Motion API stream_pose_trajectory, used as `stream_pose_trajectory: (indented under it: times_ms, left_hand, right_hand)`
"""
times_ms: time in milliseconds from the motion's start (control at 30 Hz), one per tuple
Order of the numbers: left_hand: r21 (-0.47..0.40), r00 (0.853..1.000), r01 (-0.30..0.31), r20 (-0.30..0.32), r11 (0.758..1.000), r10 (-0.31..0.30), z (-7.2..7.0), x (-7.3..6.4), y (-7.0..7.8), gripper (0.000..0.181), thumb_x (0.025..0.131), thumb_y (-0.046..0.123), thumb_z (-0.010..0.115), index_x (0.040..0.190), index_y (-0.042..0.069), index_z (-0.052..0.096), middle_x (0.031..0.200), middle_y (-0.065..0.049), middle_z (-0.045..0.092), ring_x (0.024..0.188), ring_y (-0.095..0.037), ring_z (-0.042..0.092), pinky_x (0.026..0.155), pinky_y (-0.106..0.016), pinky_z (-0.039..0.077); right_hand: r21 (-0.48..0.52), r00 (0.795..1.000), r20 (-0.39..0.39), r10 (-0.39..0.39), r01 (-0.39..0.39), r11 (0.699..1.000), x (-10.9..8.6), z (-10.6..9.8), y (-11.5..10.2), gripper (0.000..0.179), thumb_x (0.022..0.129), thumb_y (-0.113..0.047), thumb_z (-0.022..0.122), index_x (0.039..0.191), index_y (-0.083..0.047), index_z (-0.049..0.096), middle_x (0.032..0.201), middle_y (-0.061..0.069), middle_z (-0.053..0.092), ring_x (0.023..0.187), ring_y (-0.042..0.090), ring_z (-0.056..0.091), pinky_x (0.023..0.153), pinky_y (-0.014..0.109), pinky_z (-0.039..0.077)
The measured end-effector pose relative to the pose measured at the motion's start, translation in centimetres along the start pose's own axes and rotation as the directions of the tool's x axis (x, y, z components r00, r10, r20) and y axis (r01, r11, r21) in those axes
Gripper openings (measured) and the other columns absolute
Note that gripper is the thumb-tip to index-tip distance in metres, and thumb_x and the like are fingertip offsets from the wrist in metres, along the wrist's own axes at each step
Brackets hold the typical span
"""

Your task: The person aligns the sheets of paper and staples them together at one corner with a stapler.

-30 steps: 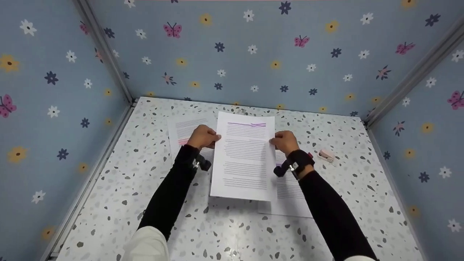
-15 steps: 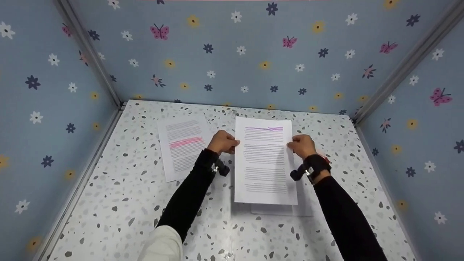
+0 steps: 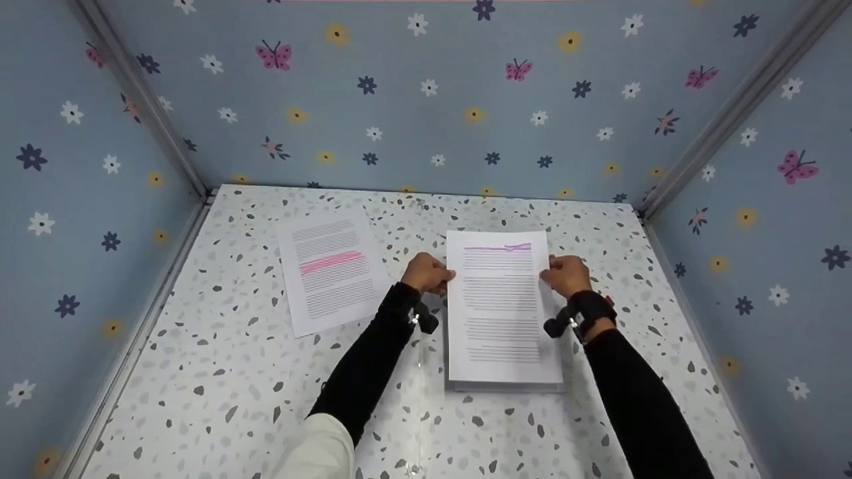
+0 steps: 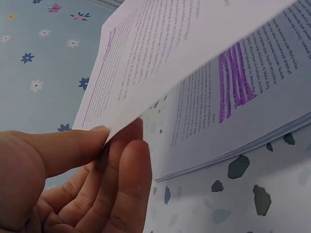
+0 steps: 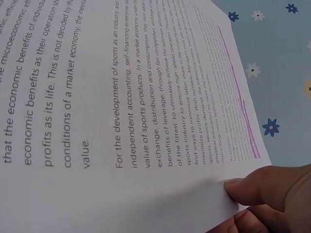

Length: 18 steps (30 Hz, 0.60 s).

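My left hand (image 3: 426, 273) pinches the left edge of a printed paper sheet (image 3: 502, 306) with purple highlighter near its top. My right hand (image 3: 567, 276) pinches its right edge, thumb (image 5: 238, 191) on the printed face. In the left wrist view the sheet is raised and slanted above a small stack of printed papers (image 4: 194, 121), whose top page bears a purple-marked passage. From the head view the sheet covers most of that stack. To the left of my left hand lies another printed sheet (image 3: 333, 273) with pink highlighter bands.
The papers are on a white speckled table (image 3: 219, 399). Blue flowered panels (image 3: 426, 100) rise at the back and both sides, joined by grey metal corner posts (image 3: 133, 93). Each wrist wears a black strap with a small camera (image 3: 426, 320).
Both hands have carried the purple-marked sheet rightward and lowered it over the stack. The pink-marked sheet has come out from behind the left arm. A small pink stapler has become hidden behind the right hand.
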State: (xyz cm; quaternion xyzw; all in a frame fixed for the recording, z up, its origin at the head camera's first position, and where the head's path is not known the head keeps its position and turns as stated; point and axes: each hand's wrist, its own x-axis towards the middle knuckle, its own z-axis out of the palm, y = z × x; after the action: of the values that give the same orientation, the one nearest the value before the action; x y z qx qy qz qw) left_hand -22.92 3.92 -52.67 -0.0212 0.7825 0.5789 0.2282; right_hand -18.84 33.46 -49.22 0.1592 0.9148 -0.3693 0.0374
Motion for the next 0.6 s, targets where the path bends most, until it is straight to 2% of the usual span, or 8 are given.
stream_pose_trajectory:
  times_ms: [100, 200, 233, 333, 400, 467, 533, 600]
  left_hand:
    - [0.032, 1.000, 0.004, -0.009, 0.999, -0.004, 0.9, 0.8, -0.5, 0.015, 0.094, 0.007, 0.072, 0.098, -0.007, 0.071, 0.083, -0.013, 0.069, 0.062, -0.015, 0.067, 0.063, -0.029, 0.059]
    - [0.056, 0.999, 0.039, -0.012, 0.998, -0.038, 1.7, 1.4, -1.3, 0.013, 0.093, 0.007, 0.073, 0.085, -0.003, 0.070, 0.076, -0.010, 0.067, 0.059, -0.015, 0.065, 0.061, -0.028, 0.059]
    - [0.060, 0.999, 0.053, -0.015, 0.997, -0.052, 1.9, 1.6, -1.5, 0.014, 0.093, 0.007, 0.073, 0.084, -0.002, 0.069, 0.075, -0.009, 0.066, 0.059, -0.015, 0.065, 0.060, -0.027, 0.058]
    - [0.051, 0.995, 0.095, -0.015, 0.994, -0.094, 2.3, 2.2, -1.7, 0.012, 0.092, 0.007, 0.074, 0.089, -0.003, 0.068, 0.076, -0.009, 0.065, 0.058, -0.016, 0.065, 0.060, -0.027, 0.058]
    - [0.051, 0.995, 0.098, -0.014, 0.994, -0.098, 2.6, 2.3, -1.8, 0.012, 0.092, 0.007, 0.074, 0.094, -0.004, 0.069, 0.075, -0.009, 0.065, 0.058, -0.016, 0.065, 0.060, -0.027, 0.058]
    - [0.065, 0.996, 0.094, -0.015, 0.993, -0.093, 2.8, 2.4, -1.9, 0.013, 0.092, 0.007, 0.074, 0.094, -0.005, 0.069, 0.073, -0.009, 0.065, 0.057, -0.016, 0.065, 0.060, -0.027, 0.058]
    - [0.094, 0.996, 0.085, -0.021, 0.992, -0.083, 3.1, 2.5, -2.1, 0.013, 0.091, 0.008, 0.074, 0.093, -0.005, 0.070, 0.070, -0.008, 0.064, 0.055, -0.016, 0.064, 0.058, -0.026, 0.057]
    - [0.129, 0.997, 0.082, -0.026, 0.988, -0.079, 3.3, 2.6, -2.3, 0.013, 0.091, 0.009, 0.075, 0.091, -0.003, 0.071, 0.068, -0.006, 0.064, 0.054, -0.014, 0.062, 0.055, -0.025, 0.056]
  right_hand:
    - [-0.028, 1.000, 0.008, 0.014, -0.014, 1.000, 0.2, -0.1, 0.7, 0.014, 0.091, -0.008, 0.063, 0.096, 0.002, 0.072, 0.080, 0.009, 0.067, 0.071, 0.021, 0.057, 0.062, 0.031, 0.042]
    - [-0.032, 0.999, 0.030, 0.029, -0.028, 0.999, 0.3, 0.3, 1.7, 0.016, 0.092, -0.009, 0.063, 0.098, 0.003, 0.072, 0.080, 0.009, 0.067, 0.073, 0.023, 0.058, 0.063, 0.032, 0.043]
    - [-0.032, 0.999, 0.035, 0.039, -0.038, 0.999, 0.4, 0.4, 2.0, 0.015, 0.092, -0.009, 0.063, 0.096, 0.003, 0.071, 0.080, 0.010, 0.067, 0.073, 0.023, 0.058, 0.062, 0.032, 0.043]
    - [-0.021, 0.997, 0.048, 0.061, -0.060, 0.998, 0.7, 0.8, 2.7, 0.019, 0.093, -0.009, 0.062, 0.103, 0.003, 0.072, 0.088, 0.015, 0.069, 0.074, 0.023, 0.058, 0.063, 0.032, 0.043]
    - [-0.019, 0.996, 0.047, 0.079, -0.078, 0.997, 0.8, 1.0, 3.0, 0.023, 0.094, -0.009, 0.062, 0.110, 0.005, 0.071, 0.104, 0.018, 0.070, 0.077, 0.023, 0.059, 0.064, 0.032, 0.044]
    - [-0.028, 0.996, 0.042, 0.083, -0.082, 0.996, 0.9, 1.1, 3.3, 0.020, 0.093, -0.009, 0.063, 0.105, 0.004, 0.072, 0.108, 0.019, 0.069, 0.076, 0.023, 0.057, 0.064, 0.032, 0.044]
    - [-0.043, 0.997, 0.033, 0.076, -0.075, 0.996, 1.2, 1.3, 3.7, 0.011, 0.091, -0.007, 0.063, 0.083, 0.000, 0.066, 0.090, 0.015, 0.067, 0.067, 0.021, 0.050, 0.060, 0.031, 0.040]
    - [-0.065, 0.998, 0.031, 0.047, -0.045, 0.997, 1.4, 1.3, 4.0, 0.024, 0.088, -0.004, 0.062, 0.066, -0.004, 0.051, 0.068, 0.007, 0.053, 0.057, 0.019, 0.040, 0.055, 0.031, 0.034]
